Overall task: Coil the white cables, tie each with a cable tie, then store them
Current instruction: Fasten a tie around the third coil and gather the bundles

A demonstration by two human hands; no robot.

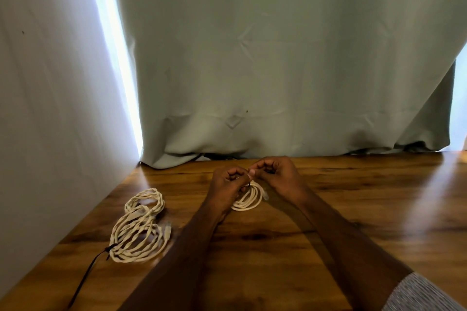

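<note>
A wooden counter (328, 209) stands against a pale green curtain (278, 58), with a white wall (50, 83) at the left. Near the middle of the counter lies a small coiled white cable (249, 201). Both hands work at its far edge. The left hand (227, 184) has its fingers curled and rests over the coil's left side. The right hand (278, 174) is also curled, its fingertips meeting those of the left. A thin black cable tie (250, 185) shows between them; which fingers pinch it cannot be told. To the left lie larger coiled white cables (137, 232), one bound with a black tie (107, 251) whose tail trails toward the near edge.
</note>
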